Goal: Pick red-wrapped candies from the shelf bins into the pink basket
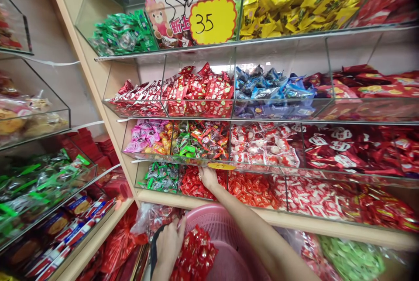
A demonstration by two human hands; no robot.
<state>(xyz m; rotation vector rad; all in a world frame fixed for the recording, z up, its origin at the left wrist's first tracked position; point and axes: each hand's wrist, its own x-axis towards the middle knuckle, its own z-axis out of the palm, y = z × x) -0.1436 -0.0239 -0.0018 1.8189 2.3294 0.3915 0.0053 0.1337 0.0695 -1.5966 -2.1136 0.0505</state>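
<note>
My left hand (169, 241) is closed at the left rim of a pink plastic basket (225, 228), thumb up along the edge. A heap of red-wrapped candies (196, 250) lies in the basket's left side. Beside the left wrist is a dark band or edge that I cannot make out. My right hand (208, 178) reaches over the basket into a bottom-shelf bin of shiny red-wrapped candies (193, 183). Its fingertips are among the wrappers or behind the shelf edge, so I cannot see how they are bent.
Clear bins of wrapped sweets fill the shelves: green ones (160, 176) left of my right hand, orange-red ones (252, 189) to its right. A glass shelf front with a yellow tag (221, 166) is just above that hand. Bagged goods (352, 257) lie below, right.
</note>
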